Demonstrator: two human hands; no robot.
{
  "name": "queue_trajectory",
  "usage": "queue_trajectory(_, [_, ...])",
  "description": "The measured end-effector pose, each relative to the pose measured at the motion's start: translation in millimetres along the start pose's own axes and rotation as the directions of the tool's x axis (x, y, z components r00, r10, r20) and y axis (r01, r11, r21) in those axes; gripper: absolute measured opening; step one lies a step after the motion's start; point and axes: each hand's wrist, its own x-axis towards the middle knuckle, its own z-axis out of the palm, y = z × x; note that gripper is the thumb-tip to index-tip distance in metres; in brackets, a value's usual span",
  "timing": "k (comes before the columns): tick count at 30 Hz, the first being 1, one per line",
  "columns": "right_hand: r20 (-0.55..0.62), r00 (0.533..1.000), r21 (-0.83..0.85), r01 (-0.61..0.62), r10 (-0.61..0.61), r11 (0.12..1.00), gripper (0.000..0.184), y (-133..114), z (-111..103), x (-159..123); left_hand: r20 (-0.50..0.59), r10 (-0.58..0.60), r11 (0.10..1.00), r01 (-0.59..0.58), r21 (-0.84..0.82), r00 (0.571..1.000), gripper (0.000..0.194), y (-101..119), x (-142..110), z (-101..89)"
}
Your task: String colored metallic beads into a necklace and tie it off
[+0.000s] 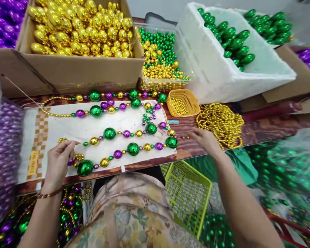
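Note:
A bead necklace strand (126, 133) of green, gold and purple beads lies in a loop across the white towel (74, 129). At the towel's left side, my left hand (59, 162) is closed in a pinch on the strand's end, beside a small green bead. Small gold beads (79, 157) show by its fingers. My right hand (205, 139) is pinched on the thin string at the strand's other end, over the bare wood, where a few tiny beads (186, 137) sit near the fingertips. A second bead necklace (95, 111) lies along the towel's far edge.
Behind the towel stand a cardboard box (85, 70) of gold beads, a clear bin (165, 84) of green and gold beads, and a white foam box (212, 82). An orange basket (183, 112) sits beside heaped gold bead chains (219, 122). A yellow-green crate (208, 193) stands below the table.

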Motion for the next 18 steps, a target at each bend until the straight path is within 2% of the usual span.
queue_trajectory(3, [0.022,1.000,-0.012,0.004,-0.004,1.000,0.035,4,19,-12,-0.014,-0.066,0.992,0.064,-0.105,0.998,0.021,5,0,2.1])
queue_trajectory(6, [0.031,0.996,0.040,0.085,-0.086,0.996,0.035,-12,29,-17,-0.032,-0.065,0.992,0.061,-0.111,0.997,0.018,9,-1,3.8])
queue_trajectory(8, [0.050,0.989,0.017,0.138,-0.139,0.990,0.033,-28,30,-17,-0.038,-0.066,0.992,0.062,-0.112,0.997,0.016,10,-1,4.4])
queue_trajectory(11, [0.110,0.973,-0.164,0.219,-0.202,0.962,0.029,-58,32,-11,-0.025,-0.080,0.989,0.076,-0.130,0.996,0.015,10,-2,4.5])
queue_trajectory(15, [0.252,0.945,-0.511,0.312,-0.208,0.801,0.031,-95,45,3,-0.021,-0.082,0.986,0.078,-0.145,0.996,0.017,9,-3,3.9])
queue_trajectory(18, [0.291,0.935,-0.597,0.342,-0.202,0.726,0.031,-109,58,10,-0.037,-0.093,0.987,0.087,-0.139,0.995,0.022,7,-4,3.3])
